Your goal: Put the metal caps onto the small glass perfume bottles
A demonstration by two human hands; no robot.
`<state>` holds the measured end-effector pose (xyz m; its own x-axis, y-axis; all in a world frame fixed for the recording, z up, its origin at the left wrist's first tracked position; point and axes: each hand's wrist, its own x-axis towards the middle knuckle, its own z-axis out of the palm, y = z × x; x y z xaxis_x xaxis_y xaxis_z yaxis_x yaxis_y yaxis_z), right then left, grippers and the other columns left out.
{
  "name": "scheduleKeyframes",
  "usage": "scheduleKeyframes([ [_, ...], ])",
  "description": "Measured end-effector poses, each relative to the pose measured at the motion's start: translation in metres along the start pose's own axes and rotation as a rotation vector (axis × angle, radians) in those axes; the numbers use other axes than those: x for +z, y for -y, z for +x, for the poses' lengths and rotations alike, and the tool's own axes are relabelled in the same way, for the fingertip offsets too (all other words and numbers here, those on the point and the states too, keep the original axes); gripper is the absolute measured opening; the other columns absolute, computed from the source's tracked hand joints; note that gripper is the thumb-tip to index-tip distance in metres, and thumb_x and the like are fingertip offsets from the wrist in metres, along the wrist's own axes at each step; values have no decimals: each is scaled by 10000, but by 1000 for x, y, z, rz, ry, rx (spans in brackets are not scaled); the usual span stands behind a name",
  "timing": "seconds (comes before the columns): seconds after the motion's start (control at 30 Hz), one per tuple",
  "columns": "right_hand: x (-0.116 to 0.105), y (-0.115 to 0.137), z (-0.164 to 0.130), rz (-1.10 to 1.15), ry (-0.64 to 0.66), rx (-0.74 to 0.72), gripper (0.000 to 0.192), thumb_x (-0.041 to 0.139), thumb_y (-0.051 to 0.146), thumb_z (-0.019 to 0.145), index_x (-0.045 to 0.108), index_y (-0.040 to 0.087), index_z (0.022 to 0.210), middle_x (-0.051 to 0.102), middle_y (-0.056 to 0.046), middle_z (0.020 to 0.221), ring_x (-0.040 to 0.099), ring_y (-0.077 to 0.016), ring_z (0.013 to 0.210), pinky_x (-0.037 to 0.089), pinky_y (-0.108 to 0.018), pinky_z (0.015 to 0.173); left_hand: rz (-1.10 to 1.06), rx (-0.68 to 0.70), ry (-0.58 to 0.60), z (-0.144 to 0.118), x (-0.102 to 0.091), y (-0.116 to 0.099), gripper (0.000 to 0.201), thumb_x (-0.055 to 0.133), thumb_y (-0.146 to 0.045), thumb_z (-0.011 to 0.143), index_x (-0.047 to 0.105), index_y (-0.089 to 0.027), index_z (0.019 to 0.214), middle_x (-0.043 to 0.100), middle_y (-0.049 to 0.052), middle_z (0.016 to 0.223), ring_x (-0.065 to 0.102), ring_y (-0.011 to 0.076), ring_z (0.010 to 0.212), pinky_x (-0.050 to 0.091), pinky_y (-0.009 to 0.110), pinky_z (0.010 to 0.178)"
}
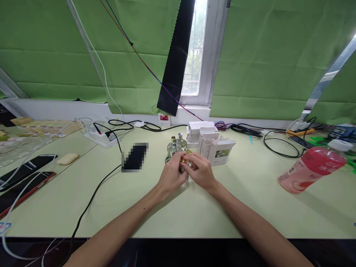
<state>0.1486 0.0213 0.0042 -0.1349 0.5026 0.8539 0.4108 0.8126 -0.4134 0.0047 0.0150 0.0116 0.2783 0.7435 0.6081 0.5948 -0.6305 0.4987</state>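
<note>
My left hand (172, 171) and my right hand (202, 171) meet over the table, fingers closed together around a small perfume bottle (183, 159). Its gold-orange top shows between the fingertips, while most of its glass body is hidden. Right behind the hands stand several clear glass perfume bottles (181, 142), upright with silver or gold spray tops. Some of them are partly covered by my left hand. Just beyond my right hand, a white carton (221, 152) with a flower picture stands with its top flaps raised. More white boxes (200, 126) are grouped behind it.
A pink drink bottle (311, 168) stands at the right. On the left lie a blurred-out dark object (135, 157), phones (26, 167), a cream case (67, 159) and a power strip (101, 138). Black cables (96, 191) cross the table (194, 218) and run along the wall.
</note>
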Motion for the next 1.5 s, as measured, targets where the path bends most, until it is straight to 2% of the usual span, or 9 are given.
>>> scheduleKeyframes([
  [0.2,0,-1,0,15,3,15,50,623,220,910,663,216,941,677,-38,861,593,-123,634,461,-237,501,-3,-5,6,0,0,-1,405,511,-67,773,518,-201,1155,666,39,982,604,133,690,491,259,653],
  [0.37,0,-1,-1,12,10,10,74,620,204,905,673,220,955,712,-64,962,616,-127,650,497,-246,520,-12,2,9,0,-1,-2,430,514,-63,765,525,-200,1173,667,44,986,613,140,709,505,269,662],
  [0.6,1,1,-2,2,-12,-7,101,613,187,887,679,215,958,721,-92,1032,616,-116,604,477,-237,432,-26,-7,10,0,-1,0,416,531,-86,776,526,-203,1176,673,40,961,632,158,742,515,284,681],
  [1.5,-1,3,1,47,20,-8,165,593,140,904,673,201,1035,691,-59,941,576,-114,646,447,-229,490,-10,-11,6,0,-1,0,400,527,-81,779,518,-192,1164,660,42,967,593,137,692,480,259,638],
])
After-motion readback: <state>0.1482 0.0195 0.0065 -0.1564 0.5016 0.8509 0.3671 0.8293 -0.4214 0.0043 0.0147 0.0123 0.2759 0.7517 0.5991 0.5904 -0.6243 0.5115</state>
